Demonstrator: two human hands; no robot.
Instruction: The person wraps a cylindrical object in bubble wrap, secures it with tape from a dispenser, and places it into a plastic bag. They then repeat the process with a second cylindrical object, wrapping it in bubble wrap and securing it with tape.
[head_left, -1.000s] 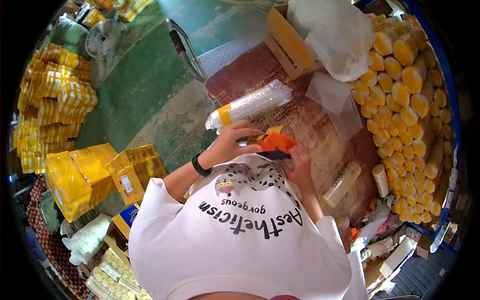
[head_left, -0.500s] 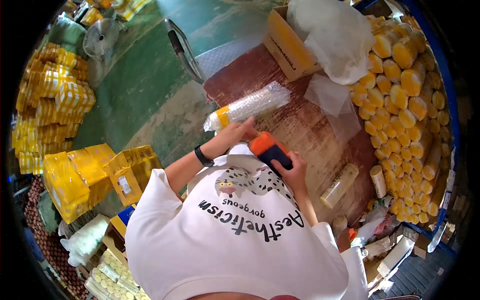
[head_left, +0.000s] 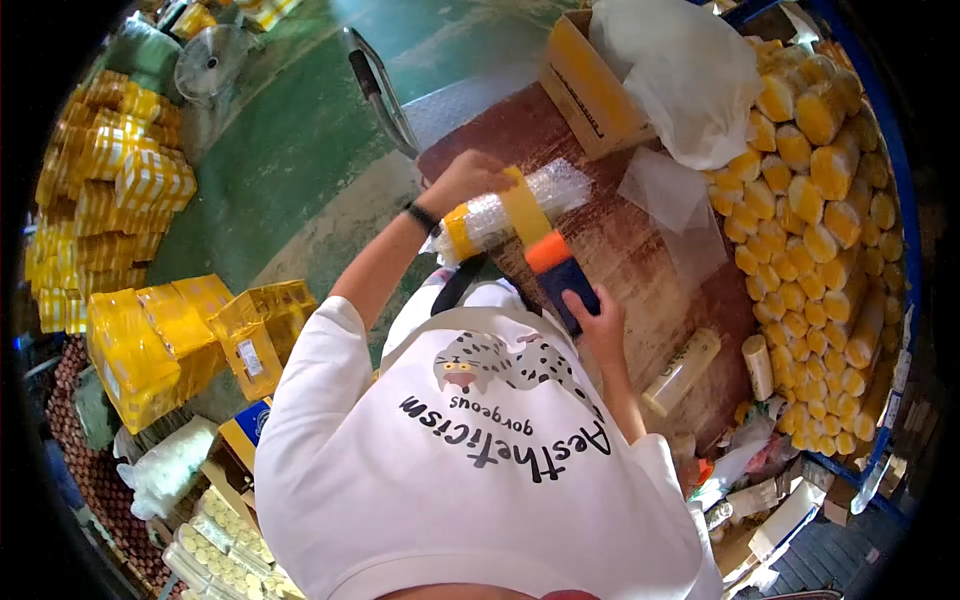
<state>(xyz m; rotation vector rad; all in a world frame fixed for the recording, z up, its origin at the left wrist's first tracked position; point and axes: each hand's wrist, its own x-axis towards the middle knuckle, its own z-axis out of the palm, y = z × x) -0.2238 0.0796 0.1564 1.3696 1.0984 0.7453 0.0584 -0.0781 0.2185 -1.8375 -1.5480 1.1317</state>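
My left hand [head_left: 472, 178], with a black band at the wrist, pinches the free end of a yellow tape strip [head_left: 526, 208]. The strip stretches over a bubble-wrapped bundle [head_left: 565, 187] down to an orange and dark blue tape dispenser [head_left: 566, 287]. My right hand [head_left: 600, 320] is wrapped round the dispenser's dark lower part, just in front of the bundle. Another yellow band circles the bundle near its left end.
An open carton [head_left: 590, 95] and white plastic [head_left: 690, 85] lie beyond the bundle. Yellow-ended rolls [head_left: 820, 200] are stacked at right. A pale cylinder [head_left: 682, 372] lies near my right arm. Yellow-taped boxes [head_left: 155, 350] stand at left, a metal handle [head_left: 380, 95] ahead.
My left hand has moved forward, away from the dispenser, and a length of yellow tape now spans between them. The dispenser has shifted slightly right and is more upright.
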